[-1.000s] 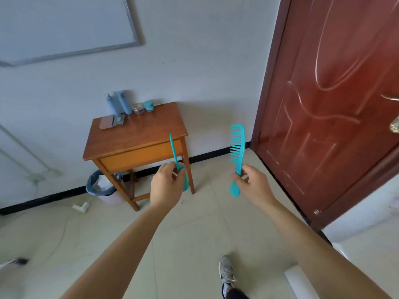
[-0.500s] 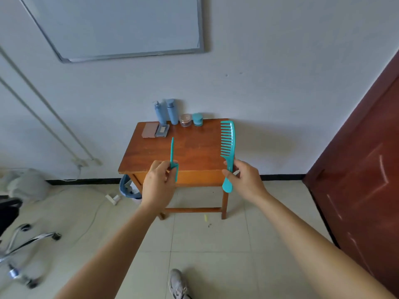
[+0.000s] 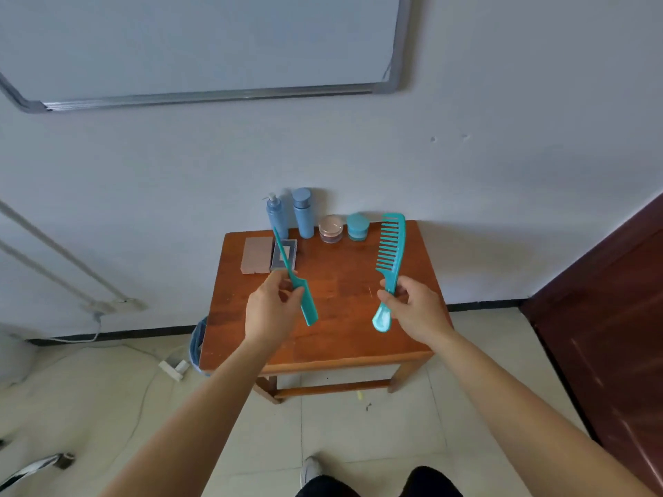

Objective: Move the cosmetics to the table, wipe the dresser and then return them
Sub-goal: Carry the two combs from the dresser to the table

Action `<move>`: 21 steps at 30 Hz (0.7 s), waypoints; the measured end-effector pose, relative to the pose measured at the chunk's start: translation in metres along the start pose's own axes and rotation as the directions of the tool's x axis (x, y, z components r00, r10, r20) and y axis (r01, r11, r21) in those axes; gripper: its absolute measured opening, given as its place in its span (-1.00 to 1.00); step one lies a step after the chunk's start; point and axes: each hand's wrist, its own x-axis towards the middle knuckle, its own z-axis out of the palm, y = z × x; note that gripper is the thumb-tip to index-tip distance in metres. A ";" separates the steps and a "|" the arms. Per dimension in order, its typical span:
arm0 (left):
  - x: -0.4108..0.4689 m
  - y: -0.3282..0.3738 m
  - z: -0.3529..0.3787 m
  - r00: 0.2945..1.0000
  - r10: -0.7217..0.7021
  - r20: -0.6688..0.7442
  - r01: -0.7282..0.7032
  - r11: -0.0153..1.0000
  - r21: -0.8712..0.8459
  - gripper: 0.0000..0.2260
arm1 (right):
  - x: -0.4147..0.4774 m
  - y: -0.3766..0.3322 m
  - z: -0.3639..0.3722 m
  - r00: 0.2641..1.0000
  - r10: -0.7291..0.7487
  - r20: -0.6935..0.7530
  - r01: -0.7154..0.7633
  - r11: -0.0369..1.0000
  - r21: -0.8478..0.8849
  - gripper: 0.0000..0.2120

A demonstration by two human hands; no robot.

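Observation:
A small wooden dresser [image 3: 355, 338] stands against the white wall. My left hand [image 3: 267, 310] grips a thin teal tail comb [image 3: 297, 286] above its left half. My right hand [image 3: 418, 310] holds a wide-tooth teal comb [image 3: 389, 256] upright above its right half. Along the back edge stand a blue pump bottle [image 3: 276, 217], a blue capped bottle [image 3: 302, 212], a pinkish jar [image 3: 330, 228] and a teal jar [image 3: 357, 226]. A brown compact [image 3: 256, 254] and a grey case [image 3: 287, 253] lie at the back left.
A whiteboard [image 3: 201, 44] hangs on the wall above. A dark red door [image 3: 610, 335] is at the right. A blue bin [image 3: 196, 344] and a white power strip [image 3: 174, 368] with cables sit on the tiled floor left of the dresser.
I have walked closer, so the dresser now lies right under both hands. Both combs stay held; the tail comb has tilted to the left.

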 end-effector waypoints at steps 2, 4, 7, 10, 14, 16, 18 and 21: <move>0.030 -0.002 0.005 0.999 -0.027 0.024 0.028 0.999 -0.031 -0.86 | 0.022 0.001 0.004 0.998 0.068 0.004 -0.068 0.997 0.029 -0.77; 0.055 -0.006 0.013 0.997 -0.072 0.040 0.075 0.994 -0.078 -0.90 | 0.043 0.007 0.006 0.991 0.135 0.006 -0.135 0.990 0.048 -0.76; 0.088 -0.016 0.035 0.983 -0.169 0.066 0.177 0.974 -0.141 -0.94 | 0.079 0.021 0.011 0.973 0.229 0.006 -0.229 0.970 0.085 -0.75; 0.110 -0.026 0.059 0.953 -0.291 0.085 0.302 0.937 -0.177 -0.95 | 0.115 0.035 0.015 0.953 0.303 0.020 -0.302 0.941 0.155 -0.73; 0.135 -0.041 0.097 0.835 -0.539 0.109 0.547 0.792 -0.273 -0.91 | 0.158 0.051 0.016 0.924 0.375 0.075 -0.382 0.894 0.236 -0.70; 0.153 -0.045 0.122 0.771 -0.623 0.135 0.631 0.718 -0.292 -0.94 | 0.182 0.061 0.014 0.915 0.395 0.081 -0.402 0.880 0.253 -0.70; 0.167 -0.046 0.142 0.706 -0.685 0.179 0.700 0.636 -0.325 -0.93 | 0.198 0.068 0.013 0.907 0.412 0.087 -0.419 0.862 0.284 -0.71; 0.177 -0.050 0.173 0.598 -0.764 0.243 0.790 0.508 -0.344 -0.89 | 0.211 0.080 0.017 0.872 0.471 0.133 -0.485 0.796 0.362 -0.72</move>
